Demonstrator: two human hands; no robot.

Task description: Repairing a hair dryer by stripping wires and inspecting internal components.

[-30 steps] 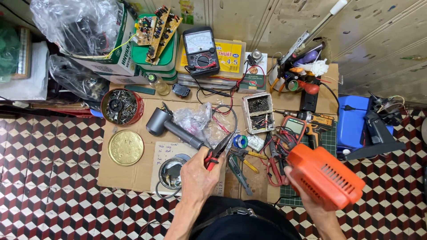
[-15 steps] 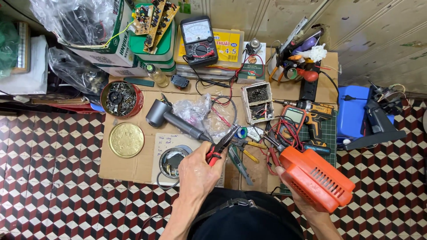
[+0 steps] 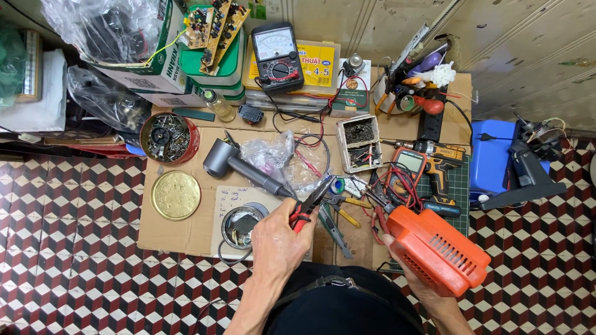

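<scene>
Left hand [image 3: 277,239]: fingers clamped on red-handled pliers [image 3: 308,208], tips forward | Right hand [image 3: 410,270]: fingers wrapped under orange power-tool housing [image 3: 437,249]

a flattened cardboard sheet [image 3: 180,232] is lying on a checkered tile floor [image 3: 74,279]. resting directly on the cardboard are a round gold lid [image 3: 176,195], a red tin of screws [image 3: 169,138], a grey hair dryer [image 3: 239,166], a green cutting mat [image 3: 456,186] and loose pliers [image 3: 338,217].

Red-handled pliers [image 3: 308,206] point up-right over the cardboard; the orange vented housing [image 3: 437,249] tilts lower right.
</scene>
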